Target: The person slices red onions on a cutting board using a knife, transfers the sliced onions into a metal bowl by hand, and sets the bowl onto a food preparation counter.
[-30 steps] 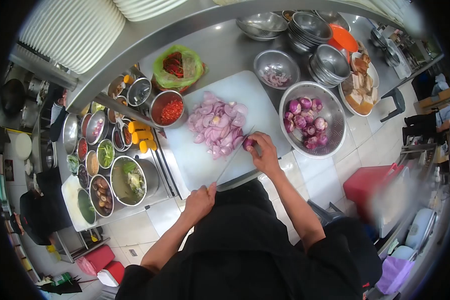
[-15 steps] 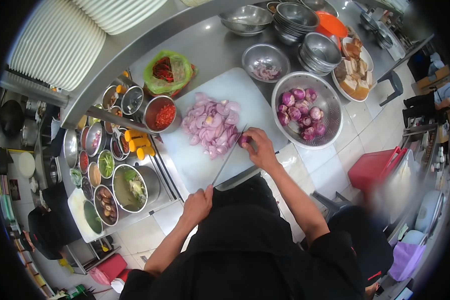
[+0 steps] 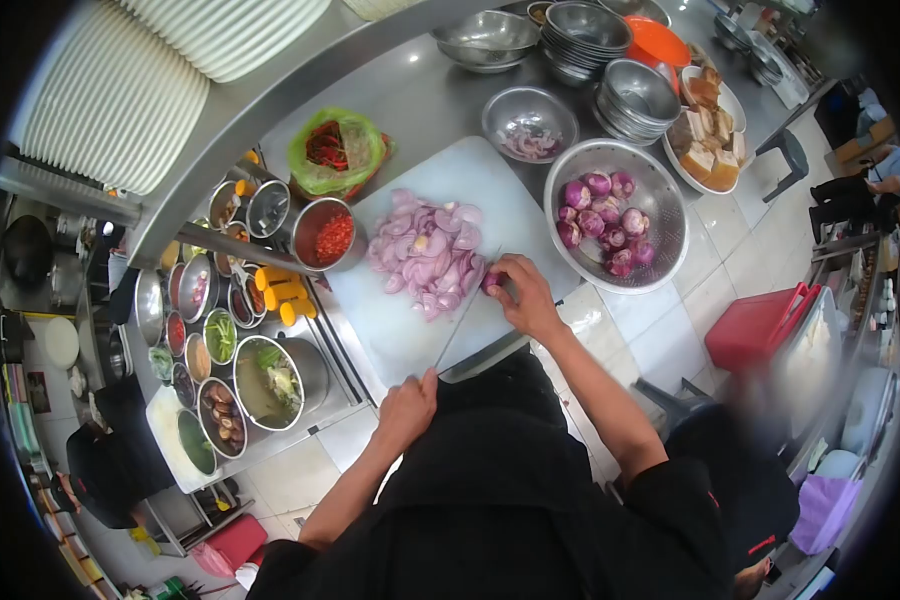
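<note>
My left hand [image 3: 407, 409] is closed around the handle of a knife [image 3: 457, 328] at the near edge of the white cutting board [image 3: 390, 340]. The blade slants up and right across the board, its tip end beside a purple onion [image 3: 492, 283]. My right hand [image 3: 526, 295] pinches this onion on the board with its fingertips. A pile of sliced onion [image 3: 428, 252] lies left of the blade. To the right of the board, a perforated metal colander [image 3: 660, 205] holds several whole peeled onions [image 3: 606, 213].
A steel bowl with onion scraps [image 3: 531, 123] stands behind the board. On its left are a pot of chopped red chili [image 3: 334, 238], a green bag of chilies [image 3: 338, 148] and several ingredient containers [image 3: 270, 385]. Stacked bowls [image 3: 638, 95] and a plate of bread-like chunks [image 3: 712, 150] are behind the colander.
The whole view has shifted slightly. My left hand still grips the knife and my right hand still holds the onion, with little visible movement between them.
</note>
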A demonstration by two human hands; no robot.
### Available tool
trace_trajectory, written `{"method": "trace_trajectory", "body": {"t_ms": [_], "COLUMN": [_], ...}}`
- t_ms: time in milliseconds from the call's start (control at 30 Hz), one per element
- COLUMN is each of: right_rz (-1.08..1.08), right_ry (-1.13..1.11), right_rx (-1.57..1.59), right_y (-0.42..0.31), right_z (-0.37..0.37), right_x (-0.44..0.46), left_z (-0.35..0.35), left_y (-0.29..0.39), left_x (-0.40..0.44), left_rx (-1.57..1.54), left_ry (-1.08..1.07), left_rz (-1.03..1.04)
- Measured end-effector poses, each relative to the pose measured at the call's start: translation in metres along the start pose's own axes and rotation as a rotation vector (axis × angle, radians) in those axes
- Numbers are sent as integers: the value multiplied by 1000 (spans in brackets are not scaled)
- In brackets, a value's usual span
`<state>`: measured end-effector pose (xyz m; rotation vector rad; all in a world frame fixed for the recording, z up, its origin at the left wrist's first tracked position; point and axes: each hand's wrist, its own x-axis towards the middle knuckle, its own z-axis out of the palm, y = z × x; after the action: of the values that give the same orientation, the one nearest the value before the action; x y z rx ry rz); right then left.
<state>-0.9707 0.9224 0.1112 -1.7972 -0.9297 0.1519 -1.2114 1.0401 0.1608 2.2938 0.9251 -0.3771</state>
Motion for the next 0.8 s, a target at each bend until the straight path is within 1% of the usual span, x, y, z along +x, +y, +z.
{"method": "trace_trajectory", "body": {"t_ms": [67,133,233,300,433,467,500,533,567,633,733,800], "right_rz": [3,8,54,-29,-32,-13,7,12,-3,-31,-21,9], "right_ry": [4,9,10,42,65,51,32,24,32,39,19,58], "right_rx": [26,41,40,-7,16,22,31,34,17,5,12,25], "right_y": [2,0,0,4,4,3,3,3,4,3,3,5], "right_z": [2,0,1,2,2,1,1,1,2,3,1,5], "right_x": [1,1,-3,-2,-2,-2,-3,-6,-5,-2,1,-4], "left_z": [-2,-16,-25,-33,-38,-28,-9,-3,2,-4,-19,-31], "left_y": [5,21,21,24,19,9,-8,-11,-11,11,21,28], "left_x": [13,11,-4,-17,-29,-22,-12,-10,-4,16,16,7], "left_rx": [2,-64,-79,-62,-27,-23,15,49,47,-21,-82,-79], "left_ry": [55,16,-12,-43,-67,-75,-55,-31,-27,-5,-1,2], "left_rz": [23,-50,-64,-74,-88,-84,-7,63,53,-11,-1,-24]}}
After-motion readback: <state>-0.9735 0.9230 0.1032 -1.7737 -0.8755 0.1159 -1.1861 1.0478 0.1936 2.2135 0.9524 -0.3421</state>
